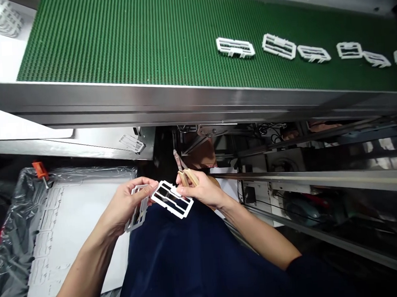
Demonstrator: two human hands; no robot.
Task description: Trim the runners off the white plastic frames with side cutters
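Observation:
Low in front of my dark blue clothing, both hands meet at a flat white plastic frame (pixel 171 200) with slots and crossbars. My left hand (pixel 121 201) pinches its left corner between thumb and fingers. A second similar plastic frame (pixel 136 226) hangs tilted within the same hand, partly covered by the fingers. My right hand (pixel 205 190) is closed round a pair of nippers (pixel 184 178) with tan handles, their jaws pointing up and away from me. The right thumb rests against the upper right side of the first frame.
A green conveyor belt (pixel 119 42) crosses ahead, carrying several white frames (pixel 235 47) at right. More frames stand in a stack (pixel 3 19) at upper left. At left are a plastic-lined box (pixel 11 264) and an orange-handled tool (pixel 40 170). Metal rails (pixel 303 180) run at right.

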